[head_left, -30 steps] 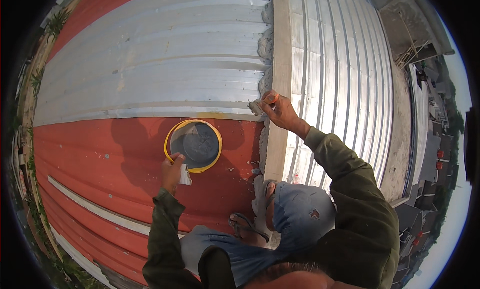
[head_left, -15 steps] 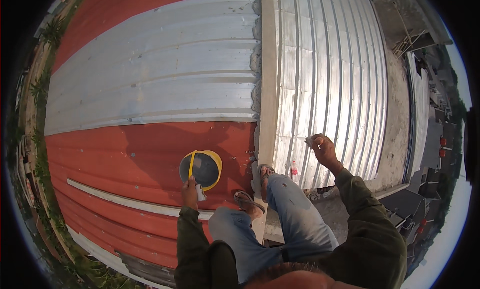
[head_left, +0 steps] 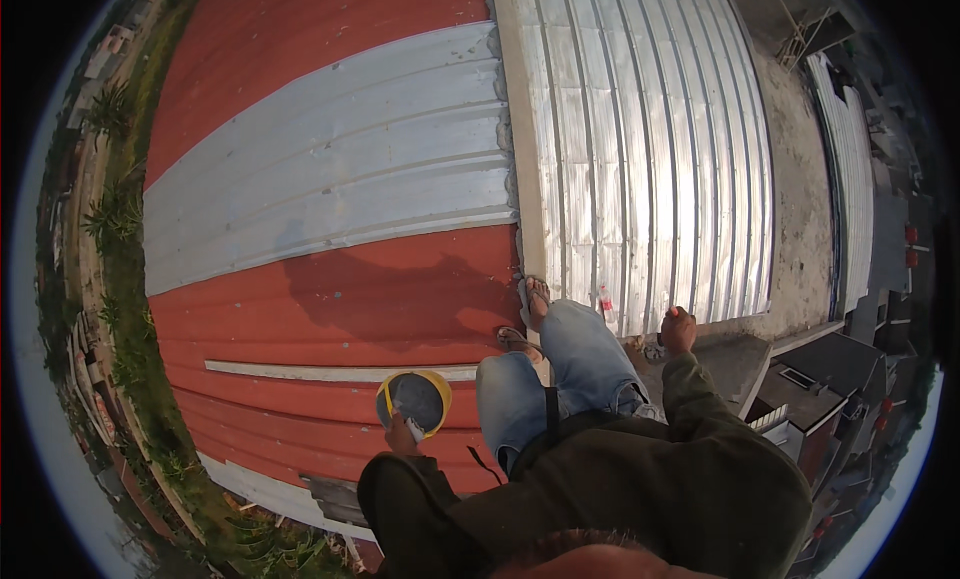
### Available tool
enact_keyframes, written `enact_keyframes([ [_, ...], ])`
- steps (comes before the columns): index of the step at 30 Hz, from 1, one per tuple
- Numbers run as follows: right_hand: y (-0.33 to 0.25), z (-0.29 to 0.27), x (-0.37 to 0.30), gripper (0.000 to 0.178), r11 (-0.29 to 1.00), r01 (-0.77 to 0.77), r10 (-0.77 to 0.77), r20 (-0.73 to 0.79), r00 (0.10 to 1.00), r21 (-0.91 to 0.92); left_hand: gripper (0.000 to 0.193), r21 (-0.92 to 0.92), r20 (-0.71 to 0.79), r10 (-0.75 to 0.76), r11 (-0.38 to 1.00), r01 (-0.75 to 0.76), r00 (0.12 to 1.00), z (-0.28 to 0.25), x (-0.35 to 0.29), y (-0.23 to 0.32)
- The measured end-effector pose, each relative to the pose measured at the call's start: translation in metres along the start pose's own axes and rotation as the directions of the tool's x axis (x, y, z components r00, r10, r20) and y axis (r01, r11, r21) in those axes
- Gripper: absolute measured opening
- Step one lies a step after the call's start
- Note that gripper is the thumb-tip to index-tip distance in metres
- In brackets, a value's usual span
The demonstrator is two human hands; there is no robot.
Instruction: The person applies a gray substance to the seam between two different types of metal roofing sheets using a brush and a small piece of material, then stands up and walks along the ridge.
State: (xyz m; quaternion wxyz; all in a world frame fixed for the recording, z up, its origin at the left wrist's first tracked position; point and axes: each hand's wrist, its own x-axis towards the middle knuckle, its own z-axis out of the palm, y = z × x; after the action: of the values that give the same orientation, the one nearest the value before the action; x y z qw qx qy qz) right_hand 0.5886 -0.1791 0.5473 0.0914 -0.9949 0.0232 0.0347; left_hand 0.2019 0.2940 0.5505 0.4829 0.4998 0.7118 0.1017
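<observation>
My left hand [head_left: 402,436] is closed around the handle of a yellow bucket [head_left: 444,391] with a dark grey inside. A small white piece [head_left: 415,432] shows at the same hand; its kind is unclear. The bucket is at my left side, over the red roof sheets [head_left: 330,409]. Out to the right, my right hand [head_left: 680,333] has its fingers curled together. Whatever they hold, if anything, is too small to make out. Nearest to that hand are the lower edge of the shiny corrugated metal sheets [head_left: 640,209] and a grey concrete ledge.
A clear bottle with a red label [head_left: 606,301] lies on the metal sheets. My sandalled feet [head_left: 538,297] are by the concrete strip [head_left: 518,119] between the two roofs. A pale batten [head_left: 300,371] crosses the red sheets. Greenery lies beyond the left roof edge, buildings below right.
My left hand and the bucket have come closer to my body. My right hand has drawn back from over the metal sheets to their lower edge. The view has shifted.
</observation>
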Motion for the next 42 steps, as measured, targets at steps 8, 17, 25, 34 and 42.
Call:
enact_keyframes([
  [8, -0.002, 0.010, -0.005, 0.012, 0.992, -0.102, 0.098, 0.046, 0.994, 0.075, 0.032, -0.352, 0.099, -0.337, 0.868, 0.350, 0.936, -0.027, -0.049, 0.026],
  [17, -0.029, -0.010, 0.036, 0.008, 0.981, -0.039, 0.046, -0.035, 0.998, 0.189, 0.032, -0.505, 0.253, -0.328, 0.758, 0.414, 0.910, -0.007, -0.051, 0.059],
  [25, -0.009, -0.023, 0.051, 0.011, 0.984, -0.128, 0.130, -0.011, 0.991, 0.124, 0.031, -0.502, 0.284, -0.279, 0.772, 0.390, 0.917, 0.031, -0.053, 0.096],
  [34, 0.026, -0.020, 0.060, 0.014, 0.948, -0.299, 0.289, 0.100, 0.952, 0.110, 0.035, -0.386, 0.203, -0.287, 0.855, 0.346, 0.936, 0.055, -0.047, 0.131],
  [42, 0.034, -0.041, 0.090, 0.018, 0.942, -0.303, 0.288, 0.119, 0.950, 0.141, 0.039, -0.351, 0.104, -0.351, 0.863, 0.364, 0.931, 0.052, -0.029, 0.133],
])
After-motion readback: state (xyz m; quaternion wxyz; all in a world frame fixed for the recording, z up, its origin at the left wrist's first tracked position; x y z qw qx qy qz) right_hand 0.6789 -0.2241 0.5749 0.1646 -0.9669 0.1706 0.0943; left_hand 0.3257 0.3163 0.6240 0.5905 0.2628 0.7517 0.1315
